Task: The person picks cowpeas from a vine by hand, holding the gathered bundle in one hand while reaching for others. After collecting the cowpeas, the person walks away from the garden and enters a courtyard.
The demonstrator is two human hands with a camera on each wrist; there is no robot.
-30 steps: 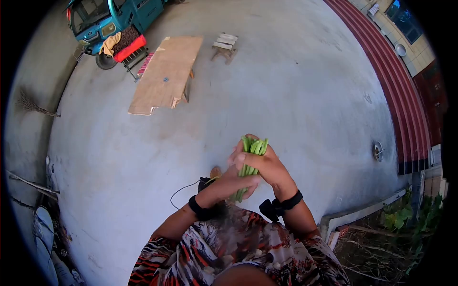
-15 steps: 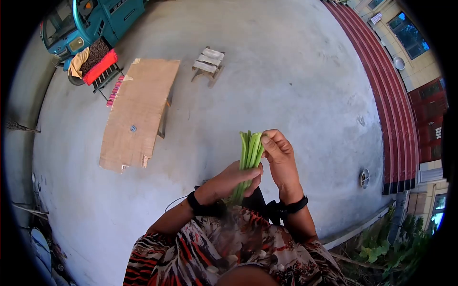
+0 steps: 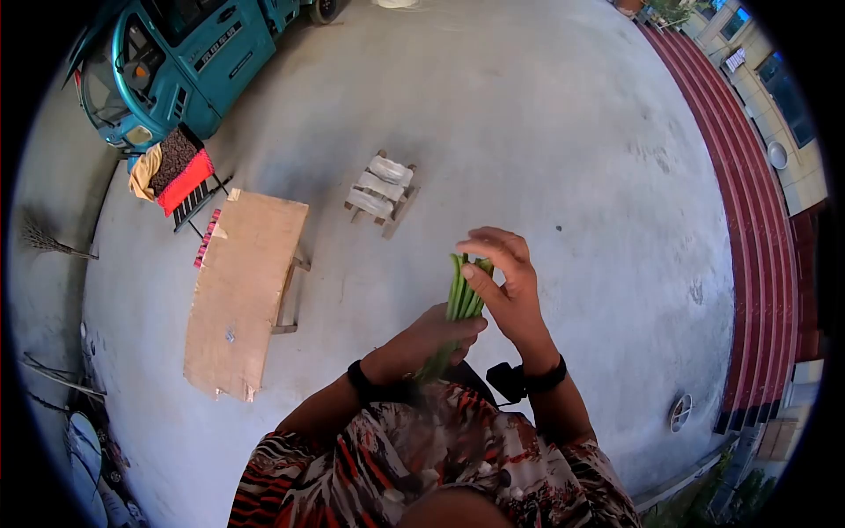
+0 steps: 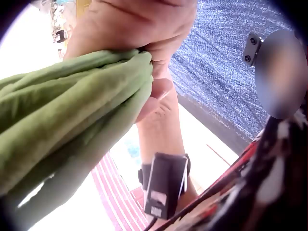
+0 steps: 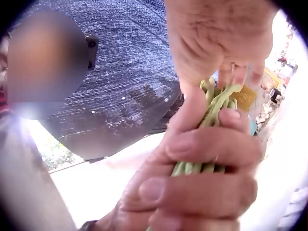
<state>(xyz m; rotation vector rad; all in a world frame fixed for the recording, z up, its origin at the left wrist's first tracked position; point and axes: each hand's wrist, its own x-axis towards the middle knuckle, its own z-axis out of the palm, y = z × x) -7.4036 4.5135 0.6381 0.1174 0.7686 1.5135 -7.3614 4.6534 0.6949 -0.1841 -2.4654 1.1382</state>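
Observation:
A bundle of long green beans [image 3: 462, 300] stands nearly upright in front of the patterned shirt. My left hand [image 3: 437, 334] grips its lower part; in the right wrist view the fingers of the left hand [image 5: 207, 178] are curled round the beans [image 5: 217, 107]. Over the upper ends is my right hand [image 3: 512, 286], its thumb at the bean tips and its fingers extended above them. The right palm [image 5: 224, 41] shows beside the tips in the right wrist view. Beans [image 4: 82, 106] fill the left side of the left wrist view, beneath the left hand [image 4: 134, 24].
A low board table [image 3: 242, 290] stands at the left, with a small slatted stool [image 3: 382, 189] beyond it. Behind are a chair with a red cloth [image 3: 187, 182] and a teal vehicle [image 3: 207, 66]. Red steps [image 3: 748, 220] run along the right.
My right hand has gone from pinching at the right edge of the bean tops to lying over them with fingers extended. The left hand keeps its grip. The head view has shifted.

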